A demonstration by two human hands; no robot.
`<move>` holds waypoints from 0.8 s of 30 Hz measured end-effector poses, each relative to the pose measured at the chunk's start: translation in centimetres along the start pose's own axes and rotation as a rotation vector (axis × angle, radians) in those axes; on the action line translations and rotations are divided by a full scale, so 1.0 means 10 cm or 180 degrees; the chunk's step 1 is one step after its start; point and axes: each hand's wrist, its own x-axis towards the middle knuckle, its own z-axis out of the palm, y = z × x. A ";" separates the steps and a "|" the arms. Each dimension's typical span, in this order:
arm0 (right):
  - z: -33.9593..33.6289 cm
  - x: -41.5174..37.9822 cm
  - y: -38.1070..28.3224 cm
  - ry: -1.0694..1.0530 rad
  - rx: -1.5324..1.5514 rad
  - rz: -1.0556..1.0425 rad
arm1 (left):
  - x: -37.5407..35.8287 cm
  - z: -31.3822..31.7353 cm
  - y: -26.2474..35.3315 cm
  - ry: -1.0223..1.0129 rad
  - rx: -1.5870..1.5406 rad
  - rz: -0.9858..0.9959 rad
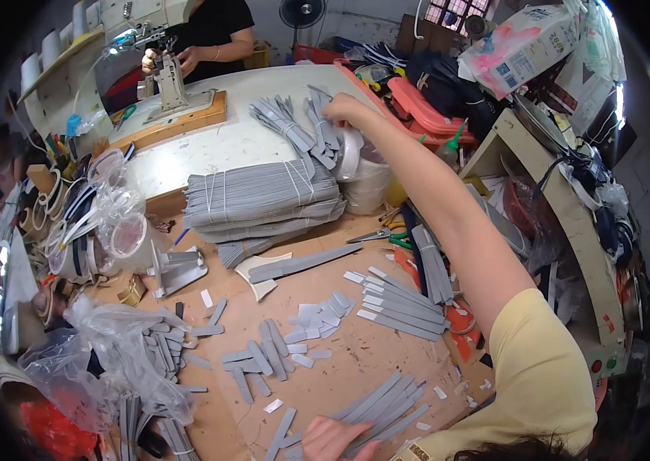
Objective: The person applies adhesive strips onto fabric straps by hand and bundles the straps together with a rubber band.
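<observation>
My right hand (344,111) reaches far across the table, its fingers closed at the upper end of a bundle of grey strips (323,131). A second tied bundle of grey strips (282,123) lies just left of it. Near the bottom edge, my left hand (332,438) rests by a fan of long grey strips (382,403), fingers apart; part of it is cut off by the frame. Further up lies another row of grey strips with white ends (402,305). Short grey pieces (263,352) and small pale pieces (317,321) are scattered mid-table.
A large stack of tied grey strips (259,198) stands before a white sewing-machine table (179,165). Scissors (375,235) lie right of it. A plastic bag (125,346) sits at left, a white tub (367,184) behind. Another person's hands (179,60) are at a sewing machine.
</observation>
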 end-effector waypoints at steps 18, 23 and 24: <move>0.04 -0.43 -0.18 0.1702 0.0267 -0.1273 | -0.11 -0.18 -0.07 0.0303 -0.0075 -0.0370; 0.05 -1.68 -0.42 0.1608 0.0482 -0.2223 | -0.05 -0.27 -0.07 0.0967 -0.0509 -0.0727; 0.08 -1.92 -0.45 0.1328 0.0788 -0.2365 | 0.04 -0.29 -0.01 0.1092 -0.0758 -0.0986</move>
